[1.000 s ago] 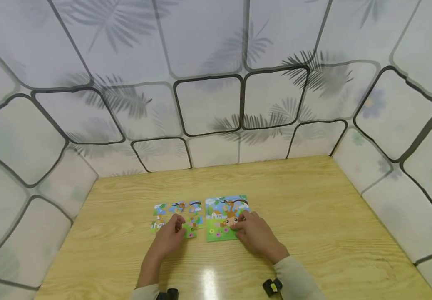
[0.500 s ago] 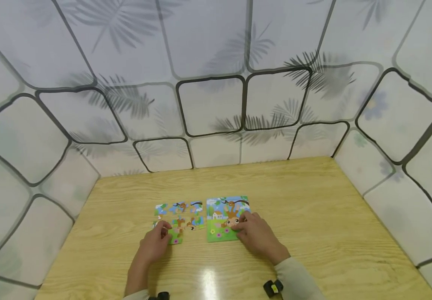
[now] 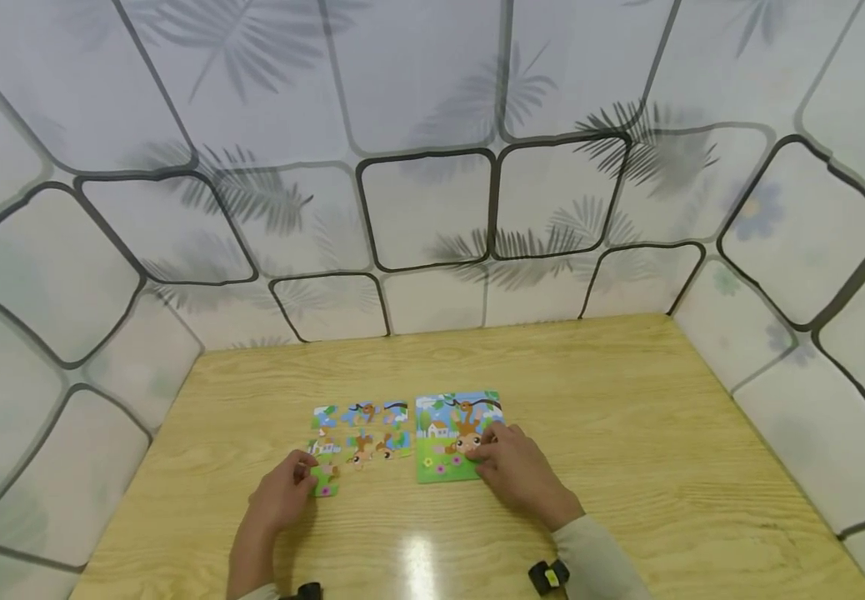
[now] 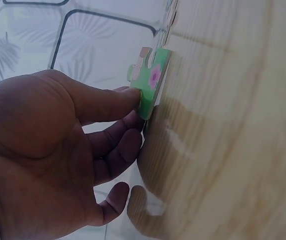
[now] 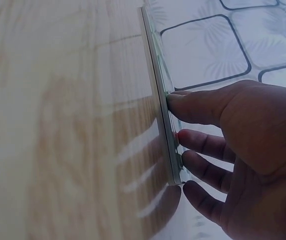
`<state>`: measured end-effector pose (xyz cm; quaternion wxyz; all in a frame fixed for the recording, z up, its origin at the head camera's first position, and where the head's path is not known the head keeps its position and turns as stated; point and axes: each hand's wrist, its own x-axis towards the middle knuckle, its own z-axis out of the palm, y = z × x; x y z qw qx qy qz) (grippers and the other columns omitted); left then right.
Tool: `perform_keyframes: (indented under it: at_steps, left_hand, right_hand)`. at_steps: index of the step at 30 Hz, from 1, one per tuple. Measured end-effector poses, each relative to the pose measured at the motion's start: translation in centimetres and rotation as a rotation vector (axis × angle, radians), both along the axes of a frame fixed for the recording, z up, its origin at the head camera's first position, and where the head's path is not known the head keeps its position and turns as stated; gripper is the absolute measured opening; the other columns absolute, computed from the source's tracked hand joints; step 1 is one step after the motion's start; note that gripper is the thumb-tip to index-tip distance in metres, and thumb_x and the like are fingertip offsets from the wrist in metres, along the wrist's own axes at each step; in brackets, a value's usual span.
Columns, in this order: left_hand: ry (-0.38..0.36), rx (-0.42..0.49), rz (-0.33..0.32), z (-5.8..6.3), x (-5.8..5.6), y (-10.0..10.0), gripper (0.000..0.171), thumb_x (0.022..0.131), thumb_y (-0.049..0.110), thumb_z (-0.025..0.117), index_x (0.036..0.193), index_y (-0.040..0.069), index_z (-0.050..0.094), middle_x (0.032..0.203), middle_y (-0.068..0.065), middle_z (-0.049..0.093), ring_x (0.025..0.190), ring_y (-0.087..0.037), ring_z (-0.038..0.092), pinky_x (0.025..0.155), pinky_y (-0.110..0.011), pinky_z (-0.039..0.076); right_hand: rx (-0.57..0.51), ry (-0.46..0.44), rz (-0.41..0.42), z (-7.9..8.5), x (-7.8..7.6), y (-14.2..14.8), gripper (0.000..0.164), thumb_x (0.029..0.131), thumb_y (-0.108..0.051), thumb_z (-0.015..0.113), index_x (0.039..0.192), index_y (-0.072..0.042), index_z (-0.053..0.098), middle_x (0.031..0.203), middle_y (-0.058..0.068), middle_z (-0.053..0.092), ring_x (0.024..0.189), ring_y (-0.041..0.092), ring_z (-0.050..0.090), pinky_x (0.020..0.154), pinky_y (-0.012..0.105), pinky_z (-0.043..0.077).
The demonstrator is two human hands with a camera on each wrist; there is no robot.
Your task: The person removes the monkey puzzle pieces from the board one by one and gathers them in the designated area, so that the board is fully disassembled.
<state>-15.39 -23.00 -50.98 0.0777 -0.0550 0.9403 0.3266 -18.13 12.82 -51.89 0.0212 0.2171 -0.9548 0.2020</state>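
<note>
My left hand pinches a green jigsaw puzzle piece with a pink flower, at the lower left of the loose pieces. Up close in the left wrist view, the thumb lies on the face of that puzzle piece, low over the table. To the right lies a square puzzle board showing a monkey, a house and flowers. The right hand rests on its right side, fingertips at the monkey's face. In the right wrist view, the thumb and fingers touch the board's upper face, and the board looks flat on the table.
Several loose puzzle pieces lie in rows left of the board. A house piece sits just above the left fingers. The wooden table ends at patterned walls behind and on both sides.
My left hand has moved left and slightly toward me, taking the green flower piece from the right of the loose group to its left. The right hand has stayed on the board.
</note>
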Motion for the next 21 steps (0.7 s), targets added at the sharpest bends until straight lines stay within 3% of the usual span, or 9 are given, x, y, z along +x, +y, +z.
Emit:
perform_keyframes:
  at_steps: [9,16,19,21]
  left_hand:
    - [-0.043,-0.050,0.040,0.33,0.16,-0.56,0.024,0.092,0.009,0.060,0.115,0.004,0.061,0.108,-0.012,0.062,0.098,-0.026,0.058,0.081,-0.049,0.043]
    - [-0.063,-0.054,0.040,0.46,0.26,-0.74,0.023,0.089,0.006,0.061,0.111,0.004,0.065,0.108,-0.013,0.065,0.101,-0.034,0.059,0.086,-0.077,0.027]
    - [-0.061,-0.055,0.036,0.52,0.27,-0.77,0.024,0.088,0.004,0.061,0.112,0.005,0.064,0.111,-0.016,0.065,0.105,-0.040,0.058,0.085,-0.085,0.019]
    - [-0.051,-0.062,0.041,0.56,0.23,-0.70,0.028,0.087,0.005,0.060,0.115,0.005,0.062,0.114,-0.019,0.063,0.108,-0.043,0.056,0.084,-0.085,0.019]
  right_hand:
    - [-0.011,0.007,0.011,-0.01,-0.02,0.10,0.021,0.086,-0.020,0.072,0.106,-0.024,0.076,0.098,-0.006,0.054,0.081,0.011,0.039,0.067,0.024,0.032]
    - [-0.015,0.008,0.012,0.21,0.01,0.09,0.021,0.085,-0.018,0.072,0.105,-0.022,0.076,0.098,-0.005,0.054,0.081,0.011,0.039,0.067,0.025,0.033]
    - [-0.017,0.001,0.012,0.33,0.03,0.05,0.021,0.086,-0.018,0.072,0.106,-0.021,0.076,0.098,-0.004,0.054,0.082,0.011,0.040,0.068,0.025,0.033]
    - [-0.022,0.002,0.013,0.33,0.06,0.07,0.021,0.086,-0.017,0.072,0.106,-0.021,0.076,0.098,-0.004,0.054,0.083,0.012,0.040,0.068,0.026,0.034]
